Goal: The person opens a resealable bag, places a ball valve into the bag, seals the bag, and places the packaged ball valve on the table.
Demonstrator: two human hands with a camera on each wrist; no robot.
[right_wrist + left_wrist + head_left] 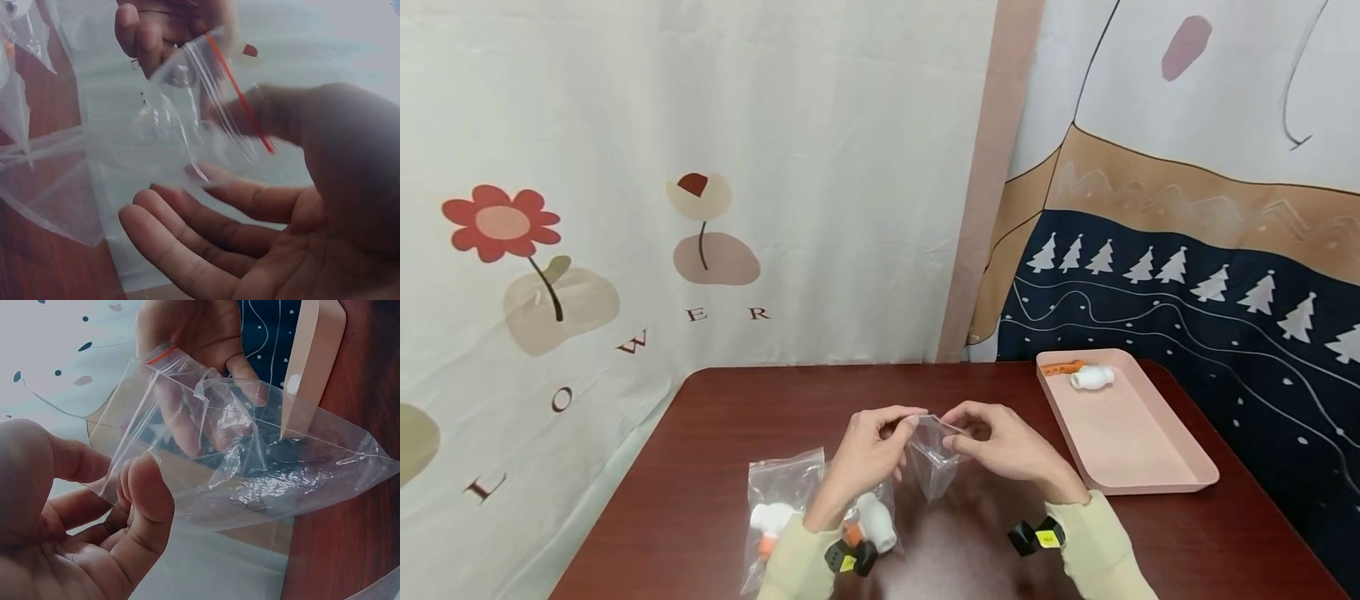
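Observation:
Between both hands, above the table, hangs a clear zip bag (934, 471) with a red line along its mouth, seen close in the left wrist view. My left hand (867, 454) pinches one side of the bag's top edge between thumb and fingers. On the other side, my right hand (1009, 443) pinches the rim near the red line (240, 94). Only clear film shows inside the bag (281, 469). Near my left forearm lie two more clear bags, one (786, 477) at the left and another partly hidden by the arm, each with white and orange parts inside.
A pink tray (1150, 442) stands at the right side of the dark red table (715, 425). In its far left corner lie a white fitting (1092, 378) and an orange piece (1062, 367). Printed curtains (850, 167) hang behind the table.

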